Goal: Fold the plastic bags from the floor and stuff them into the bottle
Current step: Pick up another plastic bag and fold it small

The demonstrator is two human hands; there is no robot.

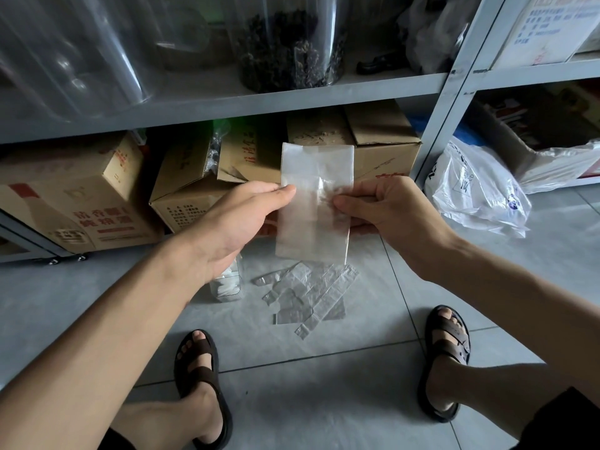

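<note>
I hold a flat, translucent white plastic bag [316, 177] upright in front of me, folded into a tall rectangle. My left hand [242, 219] pinches its left edge between thumb and fingers. My right hand [376, 207] pinches its right side, fingers curled. Below on the grey tile floor lie several clear plastic bags [311, 298] in a loose flat pile. A clear plastic bottle [227, 287] with white folded bags inside stands on the floor just left of the pile, partly hidden by my left wrist.
A grey metal shelf [227, 105] stands ahead, with cardboard boxes [81, 203] under it and clear jars on top. A crumpled white shopping bag [477, 190] lies on the floor at right. My feet in brown sandals [201, 378] flank the tile area.
</note>
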